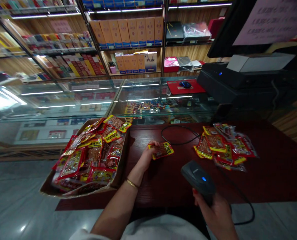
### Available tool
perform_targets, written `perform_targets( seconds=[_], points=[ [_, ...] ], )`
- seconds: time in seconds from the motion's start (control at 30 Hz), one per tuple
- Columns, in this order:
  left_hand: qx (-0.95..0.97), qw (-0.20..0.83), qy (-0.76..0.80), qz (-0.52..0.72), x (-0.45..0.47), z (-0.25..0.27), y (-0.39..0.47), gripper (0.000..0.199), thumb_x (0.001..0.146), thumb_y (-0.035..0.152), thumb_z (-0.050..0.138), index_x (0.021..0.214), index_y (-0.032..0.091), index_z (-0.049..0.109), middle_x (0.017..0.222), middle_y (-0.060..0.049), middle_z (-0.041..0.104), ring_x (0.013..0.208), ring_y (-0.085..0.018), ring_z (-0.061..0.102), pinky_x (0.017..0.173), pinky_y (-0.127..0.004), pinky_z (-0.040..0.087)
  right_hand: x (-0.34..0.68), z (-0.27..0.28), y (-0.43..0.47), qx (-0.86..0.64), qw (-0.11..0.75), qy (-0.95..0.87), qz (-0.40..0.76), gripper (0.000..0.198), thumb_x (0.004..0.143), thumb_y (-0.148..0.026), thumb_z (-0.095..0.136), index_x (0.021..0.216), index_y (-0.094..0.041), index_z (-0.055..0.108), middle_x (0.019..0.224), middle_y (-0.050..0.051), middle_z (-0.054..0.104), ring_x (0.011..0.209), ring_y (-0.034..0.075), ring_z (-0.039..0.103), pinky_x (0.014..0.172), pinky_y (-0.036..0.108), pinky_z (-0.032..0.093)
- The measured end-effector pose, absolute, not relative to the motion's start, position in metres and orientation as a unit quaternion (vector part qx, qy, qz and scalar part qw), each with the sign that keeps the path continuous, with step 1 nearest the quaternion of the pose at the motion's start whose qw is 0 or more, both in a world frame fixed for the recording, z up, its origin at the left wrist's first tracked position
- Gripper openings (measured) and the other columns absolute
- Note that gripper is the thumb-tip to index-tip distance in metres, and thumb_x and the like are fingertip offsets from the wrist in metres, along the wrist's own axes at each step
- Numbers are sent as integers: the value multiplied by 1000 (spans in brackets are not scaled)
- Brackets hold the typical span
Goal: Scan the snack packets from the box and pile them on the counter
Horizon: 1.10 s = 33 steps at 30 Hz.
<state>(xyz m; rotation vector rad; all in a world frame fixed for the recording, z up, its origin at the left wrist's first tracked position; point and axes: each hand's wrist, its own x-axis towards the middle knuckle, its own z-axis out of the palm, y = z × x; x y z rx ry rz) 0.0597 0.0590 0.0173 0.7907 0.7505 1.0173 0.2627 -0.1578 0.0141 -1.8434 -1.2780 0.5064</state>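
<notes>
My left hand point(148, 155) grips one end of a small red and yellow snack packet point(162, 150), held just over the dark red counter. In my right hand point(217, 210) is a black barcode scanner point(198, 178) with a blue light on top, its head tilted toward the packet. Scanner and packet are apart. To the left, an open cardboard box point(122, 166) is heaped with similar packets point(93, 153). A loose pile of packets point(219, 145) lies on the counter at the right.
A black cable point(180, 143) loops across the dark red counter point(160, 186). Behind stands a glass display case point(141, 90) with a computer mouse point(185, 84) on a red mat. At the right are a monitor point(228, 30) and black machine. Stocked shelves point(128, 45) line the back.
</notes>
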Motion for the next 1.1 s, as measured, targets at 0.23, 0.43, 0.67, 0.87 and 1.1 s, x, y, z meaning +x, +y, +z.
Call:
perform_targets(
  seconds=[0.23,0.43,0.67,0.87,1.1],
  points=[
    [360,770,328,413,49,13,61,68,71,17,73,137,21,60,135,-11,69,125,-28,65,113,-43,44,253,21,-154,-714,387,-535,232,51,91,-69,59,84,-22,77,65,8,77,59,26,75,63,32,59],
    [303,782,353,415,44,2,70,56,76,16,73,132,15,65,126,-14,74,117,-27,70,108,-43,51,247,26,-152,-719,385,-532,228,57,92,-73,54,85,-21,78,63,7,75,60,27,75,63,32,58],
    [301,786,348,414,44,-6,75,46,79,14,71,124,9,69,120,-19,76,117,-31,70,106,-48,52,254,23,-151,-720,359,-547,231,59,92,-73,52,82,-21,76,62,8,75,57,26,74,62,32,58],
    [273,796,344,415,42,-6,75,44,79,11,71,122,13,71,120,-14,76,106,-27,74,106,-45,53,254,18,-152,-713,362,-557,225,55,94,-70,52,87,-20,76,64,8,76,57,26,74,63,32,58],
    [309,768,393,401,44,6,70,33,75,17,72,107,11,77,104,-13,80,94,-26,76,95,-38,58,251,23,-150,-703,381,-563,212,51,96,-65,55,99,-19,78,67,7,77,57,25,74,61,30,57]
  ],
)
